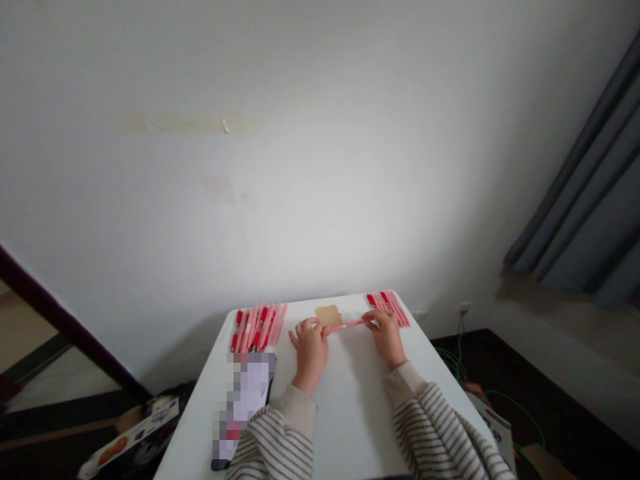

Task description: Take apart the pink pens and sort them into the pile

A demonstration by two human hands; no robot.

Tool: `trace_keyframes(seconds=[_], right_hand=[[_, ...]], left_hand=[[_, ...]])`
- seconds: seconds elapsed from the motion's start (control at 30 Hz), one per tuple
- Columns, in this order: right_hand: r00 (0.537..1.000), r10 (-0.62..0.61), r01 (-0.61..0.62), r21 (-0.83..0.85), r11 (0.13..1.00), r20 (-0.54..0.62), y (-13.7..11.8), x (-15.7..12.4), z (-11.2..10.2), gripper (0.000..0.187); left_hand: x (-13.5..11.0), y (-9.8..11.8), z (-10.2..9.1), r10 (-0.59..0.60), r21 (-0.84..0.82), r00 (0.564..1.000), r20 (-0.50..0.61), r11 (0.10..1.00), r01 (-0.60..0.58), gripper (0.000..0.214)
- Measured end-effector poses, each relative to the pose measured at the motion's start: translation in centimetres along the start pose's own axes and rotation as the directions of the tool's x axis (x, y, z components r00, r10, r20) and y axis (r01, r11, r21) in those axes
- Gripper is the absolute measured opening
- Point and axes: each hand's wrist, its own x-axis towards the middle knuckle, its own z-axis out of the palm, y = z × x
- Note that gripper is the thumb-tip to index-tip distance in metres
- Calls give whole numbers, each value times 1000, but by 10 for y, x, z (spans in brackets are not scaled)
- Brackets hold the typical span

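Observation:
Both hands hold a slim pink stick (353, 324) that looks like a pen, level above the white table. My left hand (312, 348) pinches its left end, and my right hand (386, 335) grips the other end with fingertips. A pale band shows near its middle. Left of my left hand lies a pile of pink and red pens (257, 327). A smaller row of similar pens (395, 308) rests behind my right hand, partly hidden by it. Just beyond the held pen is a small tan pad (328, 314).
A dark-edged, phone-like slab (270, 377), its face pixelated, lies on the white table (350, 407) by my left sleeve. The wall (320, 167) rises right behind the table. A grey curtain (585, 200) hangs at right; green cables (453, 363) run along the floor.

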Motion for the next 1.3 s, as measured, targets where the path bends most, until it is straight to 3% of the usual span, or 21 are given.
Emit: trace_keyframes(seconds=[0.53,0.77,0.97,1.17,1.3], right_hand=[[992,46,-53,-55,997,-115,5,3,-5,22],[993,65,-71,-58,996,-99,6,1,-2,21],[998,-6,-2,-117,993,-64,5,1,-1,18],[999,-44,48,-153,987,25,-1,-1,-3,17],[999,-31,34,-175,984,24,-3,-3,-2,16]], left_hand=[[2,-4,-1,-62,15,995,-72,998,63,25],[1,-3,-5,-93,76,990,-110,992,102,28],[-2,-5,-4,-55,291,979,-196,950,112,31],[-7,-5,-2,-28,364,986,-163,927,86,34],[-7,-3,-2,-38,355,990,-136,931,84,37]])
